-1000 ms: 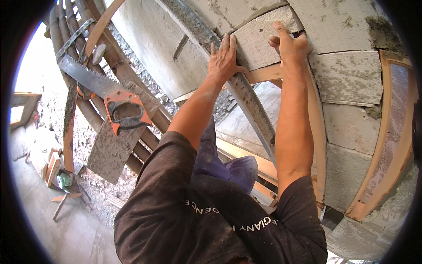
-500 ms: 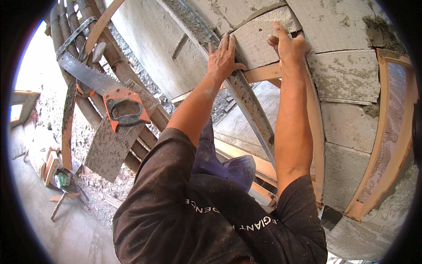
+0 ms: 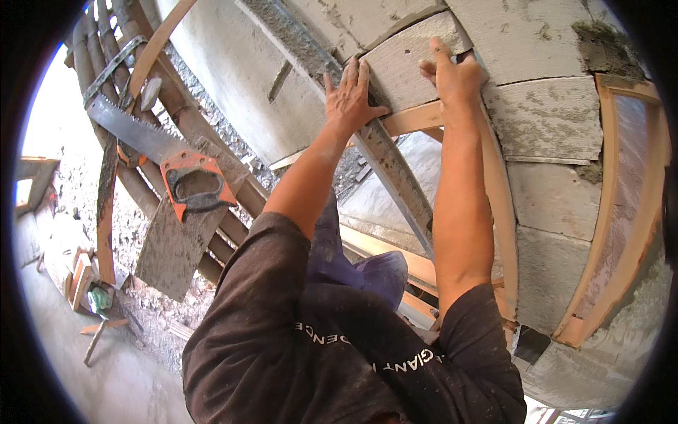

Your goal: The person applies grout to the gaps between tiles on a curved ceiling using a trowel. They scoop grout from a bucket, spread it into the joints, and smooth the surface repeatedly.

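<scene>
A pale, rough concrete block [image 3: 401, 67] sits in the wall above a wooden frame [image 3: 417, 117]. My left hand [image 3: 349, 106] lies with its fingers spread at the block's left edge, across a mortar-smeared metal channel [image 3: 397, 159]. At the block's lower right corner is my right hand [image 3: 459, 81]. Its thumb and index finger reach over the block's face, while the other fingers curl by the dark gap at the edge, partly hidden. The hand looks closed on the block's edge.
To the left, an orange-and-black handled handsaw [image 3: 191, 185] lies on bamboo poles [image 3: 145, 185], beside a mortar-stained board [image 3: 173, 251]. More wall blocks [image 3: 547, 116] and a wood-framed opening [image 3: 600, 233] stand at the right. Wood scraps [image 3: 83, 281] lie at the far left.
The view has shifted slightly. Both hands keep nearly the same places and poses at the block, and the block shows no clear movement.
</scene>
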A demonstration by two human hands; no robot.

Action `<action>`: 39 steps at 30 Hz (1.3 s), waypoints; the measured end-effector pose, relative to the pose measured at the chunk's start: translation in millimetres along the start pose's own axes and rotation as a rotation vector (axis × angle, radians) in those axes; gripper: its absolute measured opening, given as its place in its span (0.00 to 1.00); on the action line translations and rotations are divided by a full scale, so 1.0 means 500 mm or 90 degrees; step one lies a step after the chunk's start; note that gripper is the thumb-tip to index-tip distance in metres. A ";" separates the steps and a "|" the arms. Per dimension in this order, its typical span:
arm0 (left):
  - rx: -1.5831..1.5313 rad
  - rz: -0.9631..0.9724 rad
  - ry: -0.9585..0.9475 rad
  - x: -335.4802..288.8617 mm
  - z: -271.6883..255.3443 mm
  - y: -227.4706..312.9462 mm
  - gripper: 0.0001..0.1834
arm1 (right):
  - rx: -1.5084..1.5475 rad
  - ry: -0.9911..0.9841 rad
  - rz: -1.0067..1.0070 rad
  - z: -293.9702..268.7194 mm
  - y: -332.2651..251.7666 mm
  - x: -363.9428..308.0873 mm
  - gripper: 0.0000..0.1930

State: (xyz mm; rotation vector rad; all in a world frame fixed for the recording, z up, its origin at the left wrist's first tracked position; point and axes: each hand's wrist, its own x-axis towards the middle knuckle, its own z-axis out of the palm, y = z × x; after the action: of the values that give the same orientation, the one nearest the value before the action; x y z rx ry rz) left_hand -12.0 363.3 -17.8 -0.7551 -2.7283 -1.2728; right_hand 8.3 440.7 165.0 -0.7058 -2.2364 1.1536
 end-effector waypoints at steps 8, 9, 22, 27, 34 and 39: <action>-0.213 0.048 0.199 0.058 -0.045 0.040 0.44 | -0.348 0.000 -0.191 -0.049 0.045 -0.058 0.15; -0.228 0.080 0.258 0.078 -0.073 0.058 0.42 | -0.393 0.016 -0.256 -0.049 0.061 -0.055 0.15; -0.133 0.234 0.345 0.141 -0.081 0.155 0.40 | -0.621 -0.080 -0.241 -0.053 0.084 -0.080 0.14; -0.131 0.245 0.356 0.141 -0.076 0.151 0.39 | -0.569 -0.050 -0.323 -0.056 0.081 -0.104 0.19; -0.121 0.279 0.372 0.149 -0.076 0.145 0.39 | -0.537 -0.086 -0.295 -0.068 0.099 -0.114 0.24; -0.079 0.262 0.344 0.140 -0.079 0.148 0.40 | -0.514 -0.103 -0.289 -0.072 0.111 -0.125 0.26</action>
State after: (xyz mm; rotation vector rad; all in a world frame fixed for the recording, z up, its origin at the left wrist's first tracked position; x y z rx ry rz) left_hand -47.5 404.0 77.4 -0.7860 -1.9672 -1.3139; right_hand 88.7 448.1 123.4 -0.3428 -2.7987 0.0627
